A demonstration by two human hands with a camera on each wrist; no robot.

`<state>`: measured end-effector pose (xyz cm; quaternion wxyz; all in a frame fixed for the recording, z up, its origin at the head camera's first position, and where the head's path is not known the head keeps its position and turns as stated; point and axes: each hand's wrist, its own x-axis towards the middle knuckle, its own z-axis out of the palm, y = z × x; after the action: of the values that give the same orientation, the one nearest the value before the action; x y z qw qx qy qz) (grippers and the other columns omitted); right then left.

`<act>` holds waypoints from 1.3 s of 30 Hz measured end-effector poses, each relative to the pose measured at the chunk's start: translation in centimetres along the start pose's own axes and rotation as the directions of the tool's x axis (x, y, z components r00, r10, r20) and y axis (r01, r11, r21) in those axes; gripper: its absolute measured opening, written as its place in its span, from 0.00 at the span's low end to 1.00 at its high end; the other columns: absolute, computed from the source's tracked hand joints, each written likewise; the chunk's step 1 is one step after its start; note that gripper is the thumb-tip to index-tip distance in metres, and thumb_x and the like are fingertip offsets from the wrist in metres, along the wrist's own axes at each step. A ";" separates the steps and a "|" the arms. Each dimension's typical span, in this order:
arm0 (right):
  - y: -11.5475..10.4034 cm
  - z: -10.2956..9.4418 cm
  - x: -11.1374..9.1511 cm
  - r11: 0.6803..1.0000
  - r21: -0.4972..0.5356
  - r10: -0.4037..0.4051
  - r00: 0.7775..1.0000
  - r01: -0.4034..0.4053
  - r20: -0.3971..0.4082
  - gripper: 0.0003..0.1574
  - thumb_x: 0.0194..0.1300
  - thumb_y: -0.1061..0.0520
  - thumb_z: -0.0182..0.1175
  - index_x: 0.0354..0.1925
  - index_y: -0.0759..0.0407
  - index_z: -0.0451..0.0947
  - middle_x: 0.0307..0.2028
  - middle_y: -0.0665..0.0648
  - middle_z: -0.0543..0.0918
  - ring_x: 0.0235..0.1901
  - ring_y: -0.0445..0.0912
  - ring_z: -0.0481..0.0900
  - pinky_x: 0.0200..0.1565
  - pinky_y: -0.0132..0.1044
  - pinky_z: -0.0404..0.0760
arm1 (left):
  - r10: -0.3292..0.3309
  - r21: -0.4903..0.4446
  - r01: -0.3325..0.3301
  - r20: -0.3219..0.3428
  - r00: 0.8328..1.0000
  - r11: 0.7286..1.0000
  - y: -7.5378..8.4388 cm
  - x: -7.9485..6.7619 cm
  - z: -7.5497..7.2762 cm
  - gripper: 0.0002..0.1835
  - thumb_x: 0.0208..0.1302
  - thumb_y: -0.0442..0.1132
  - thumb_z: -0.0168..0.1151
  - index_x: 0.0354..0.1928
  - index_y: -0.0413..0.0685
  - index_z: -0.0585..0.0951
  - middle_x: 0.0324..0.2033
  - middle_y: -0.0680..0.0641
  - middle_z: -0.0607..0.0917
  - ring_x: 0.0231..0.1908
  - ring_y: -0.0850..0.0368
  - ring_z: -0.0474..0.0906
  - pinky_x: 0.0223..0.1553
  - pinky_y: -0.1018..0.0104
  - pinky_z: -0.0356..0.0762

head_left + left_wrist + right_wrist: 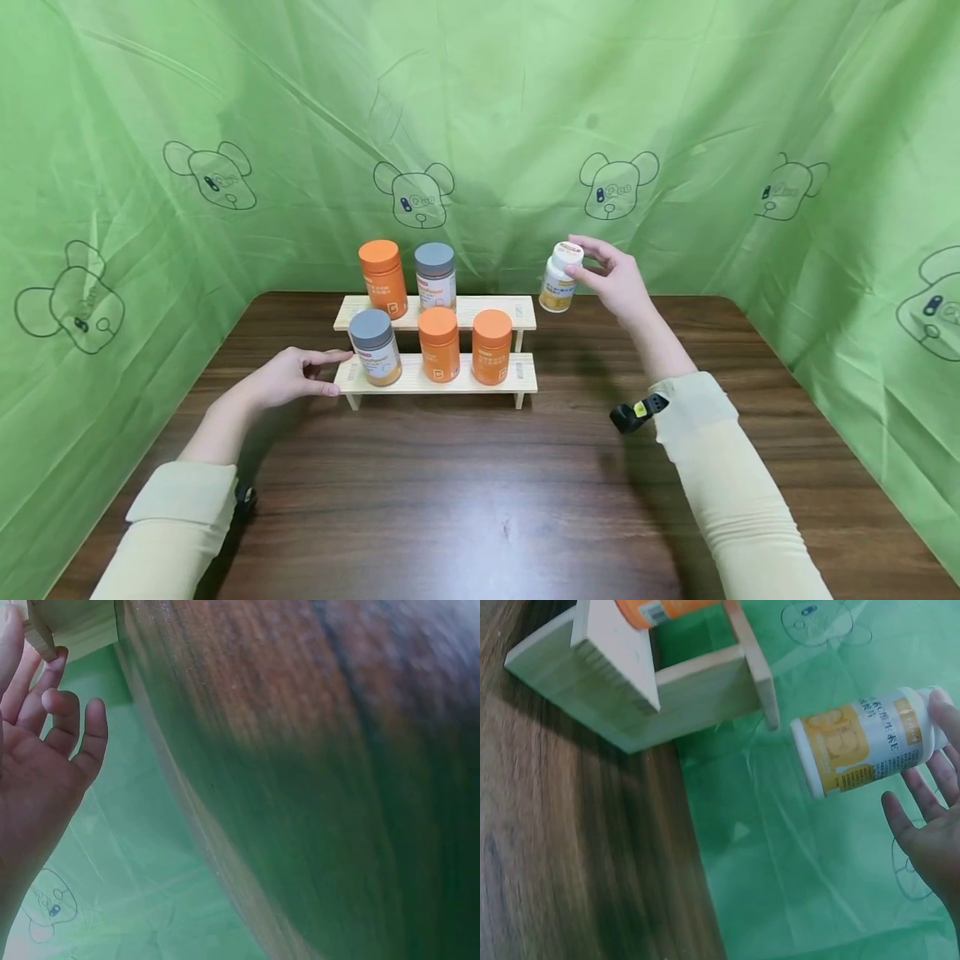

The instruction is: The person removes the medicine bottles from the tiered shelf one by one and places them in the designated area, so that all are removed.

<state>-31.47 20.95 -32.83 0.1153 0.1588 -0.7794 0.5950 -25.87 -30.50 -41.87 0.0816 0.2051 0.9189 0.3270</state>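
Observation:
My right hand (pixel 622 287) pinches a white bottle (pixel 558 287) with a yellow label by its cap. The bottle hangs slightly tilted in the air, to the right of the upper tier of a two-tier wooden rack (pixel 480 385). In the right wrist view, thumb and fingers hold the bottle (pixel 859 742) at its neck and cap. At the lower tier's left end, my left hand (pixel 288 379) grips the board between thumb and fingers. The left wrist view shows the hand (pixel 37 765) at the board's corner, two fingers loosely bent away from it.
On the lower tier stand a grey-lidded jar (pixel 377 350) and two orange jars (pixel 439 346). The upper tier carries an orange jar (pixel 384 282) and a grey-lidded jar (pixel 437 277). A green curtain (pixel 517 100) surrounds the dark wooden table (pixel 420 483) at the back and sides.

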 end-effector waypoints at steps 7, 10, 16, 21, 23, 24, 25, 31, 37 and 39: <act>1.8 -1.0 -0.2 0.999 -0.016 0.050 0.998 -0.050 -0.033 0.34 0.57 0.57 0.68 0.61 0.57 0.71 0.59 0.57 0.76 0.57 0.46 0.73 0.59 0.46 0.70 | 0.015 0.015 -0.015 0.006 1.000 1.000 0.0 0.2 0.0 0.36 0.46 0.53 0.74 0.60 0.56 0.76 0.16 0.56 0.65 0.19 0.64 0.62 0.22 0.69 0.63; 2.6 -1.1 -0.5 0.997 -0.032 0.073 0.996 -0.075 -0.044 0.34 0.57 0.55 0.68 0.61 0.56 0.72 0.59 0.56 0.76 0.57 0.48 0.74 0.59 0.46 0.71 | 0.018 0.016 -0.019 0.006 1.000 1.000 0.1 0.2 0.0 0.36 0.46 0.53 0.74 0.60 0.55 0.77 0.15 0.57 0.64 0.19 0.64 0.61 0.22 0.69 0.63; 3.6 -1.0 -1.0 0.995 -0.040 0.089 0.995 -0.091 -0.053 0.34 0.58 0.57 0.67 0.62 0.61 0.70 0.59 0.61 0.75 0.59 0.51 0.71 0.59 0.46 0.70 | 0.016 -0.003 -0.016 0.008 1.000 1.000 0.2 0.2 -0.1 0.35 0.46 0.51 0.74 0.60 0.54 0.76 0.15 0.56 0.63 0.19 0.64 0.61 0.21 0.69 0.62; 3.4 -0.6 -1.6 0.990 -0.051 0.131 0.990 -0.134 -0.053 0.33 0.60 0.60 0.65 0.62 0.64 0.69 0.59 0.65 0.74 0.59 0.55 0.71 0.58 0.46 0.71 | 0.020 0.014 -0.020 0.007 1.000 1.000 0.2 0.1 -0.1 0.35 0.47 0.50 0.74 0.60 0.54 0.76 0.15 0.56 0.63 0.19 0.64 0.61 0.21 0.69 0.62; 3.9 -0.5 -1.7 0.986 -0.051 0.153 0.986 -0.156 -0.060 0.33 0.60 0.60 0.65 0.63 0.63 0.69 0.60 0.65 0.73 0.59 0.54 0.71 0.57 0.45 0.72 | 0.020 0.023 -0.020 0.005 1.000 1.000 0.1 0.0 -0.1 0.35 0.47 0.50 0.74 0.60 0.54 0.76 0.15 0.56 0.64 0.19 0.64 0.61 0.21 0.69 0.62; 4.1 -0.5 -1.7 0.985 -0.047 0.161 0.985 -0.164 -0.066 0.33 0.60 0.60 0.65 0.63 0.63 0.69 0.60 0.65 0.73 0.59 0.54 0.71 0.57 0.45 0.71 | 0.018 0.025 -0.018 0.004 1.000 1.000 0.1 0.0 -0.1 0.35 0.47 0.50 0.74 0.60 0.54 0.76 0.16 0.56 0.64 0.19 0.64 0.61 0.21 0.69 0.63; 4.5 -0.4 -1.7 0.984 -0.043 0.168 0.983 -0.172 -0.073 0.33 0.60 0.60 0.65 0.63 0.62 0.69 0.60 0.65 0.73 0.59 0.54 0.70 0.56 0.44 0.71 | 0.017 0.026 -0.017 0.003 1.000 1.000 0.1 -0.1 -0.1 0.35 0.47 0.50 0.74 0.60 0.54 0.76 0.16 0.55 0.64 0.19 0.64 0.61 0.21 0.69 0.62; 7.9 -0.6 -1.3 0.979 -0.002 0.199 0.968 -0.202 -0.151 0.34 0.59 0.56 0.67 0.63 0.57 0.70 0.59 0.61 0.76 0.57 0.48 0.70 0.56 0.42 0.68 | 0.017 0.011 -0.017 -0.003 1.000 1.000 0.2 -0.3 -0.2 0.35 0.47 0.50 0.74 0.60 0.54 0.76 0.16 0.55 0.64 0.19 0.63 0.62 0.21 0.69 0.62; 10.7 -0.6 -1.3 0.978 -0.024 0.203 0.966 -0.209 -0.163 0.35 0.60 0.52 0.66 0.64 0.55 0.69 0.60 0.61 0.74 0.61 0.50 0.68 0.62 0.49 0.63 | 0.014 0.019 -0.013 -0.013 1.000 1.000 0.1 -0.2 0.0 0.35 0.46 0.51 0.74 0.60 0.55 0.77 0.16 0.56 0.65 0.20 0.63 0.63 0.22 0.69 0.63; 11.1 -0.6 -1.3 0.977 -0.030 0.204 0.967 -0.211 -0.150 0.35 0.60 0.52 0.65 0.64 0.55 0.69 0.60 0.62 0.74 0.61 0.50 0.67 0.62 0.50 0.63 | 0.012 0.014 -0.012 -0.012 1.000 1.000 0.1 -0.2 0.0 0.35 0.46 0.50 0.74 0.60 0.55 0.77 0.16 0.56 0.65 0.20 0.63 0.63 0.22 0.69 0.63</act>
<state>-34.53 24.33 -43.04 0.1130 0.0296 -0.7944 0.5960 -25.68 -30.48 -41.82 0.0727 0.2091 0.9205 0.3221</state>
